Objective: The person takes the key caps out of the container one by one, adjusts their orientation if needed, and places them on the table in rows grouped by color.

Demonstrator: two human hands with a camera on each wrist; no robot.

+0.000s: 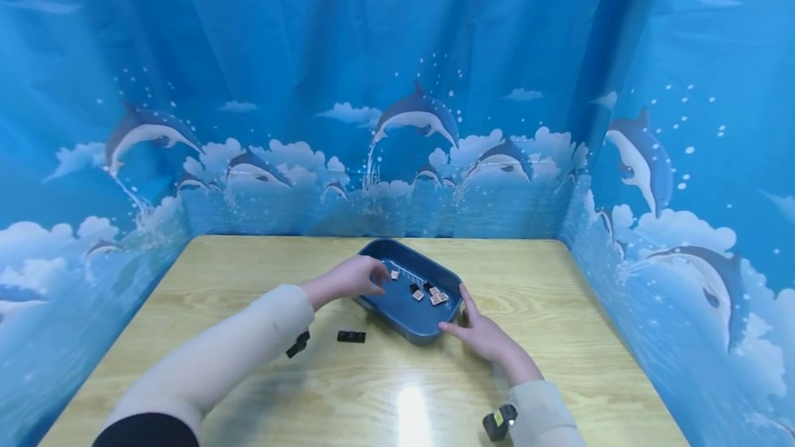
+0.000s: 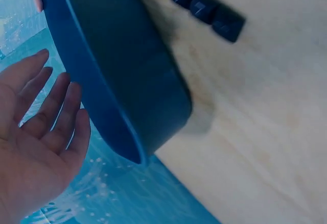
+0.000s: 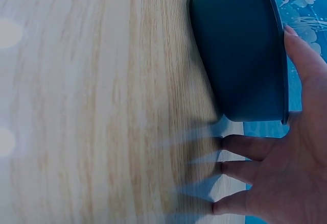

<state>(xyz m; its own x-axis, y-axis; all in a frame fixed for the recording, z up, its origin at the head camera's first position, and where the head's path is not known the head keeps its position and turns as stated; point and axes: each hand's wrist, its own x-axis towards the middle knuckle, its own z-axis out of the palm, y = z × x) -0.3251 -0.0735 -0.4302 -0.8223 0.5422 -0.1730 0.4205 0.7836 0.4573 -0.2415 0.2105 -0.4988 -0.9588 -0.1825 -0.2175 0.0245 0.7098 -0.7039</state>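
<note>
A dark blue tray (image 1: 397, 309) stands at an angle on the table, holding several small tiles, white-faced ones (image 1: 437, 296) and black ones (image 1: 414, 288). Over its left side hovers my left hand (image 1: 360, 276). In the left wrist view those fingers (image 2: 60, 101) are loosely bent and apart, with nothing in them. My right hand (image 1: 487, 336) touches the tray's right corner. The right wrist view has its thumb (image 3: 301, 50) against the rim, while the other fingers (image 3: 242, 170) spread straight, low by the tabletop.
Left of the tray's near side, a short row of three black blocks (image 1: 351, 336) lies on the wooden table (image 1: 348, 392); faint marks show on them. Blue dolphin-printed curtains (image 1: 298, 123) enclose the table at the back and sides.
</note>
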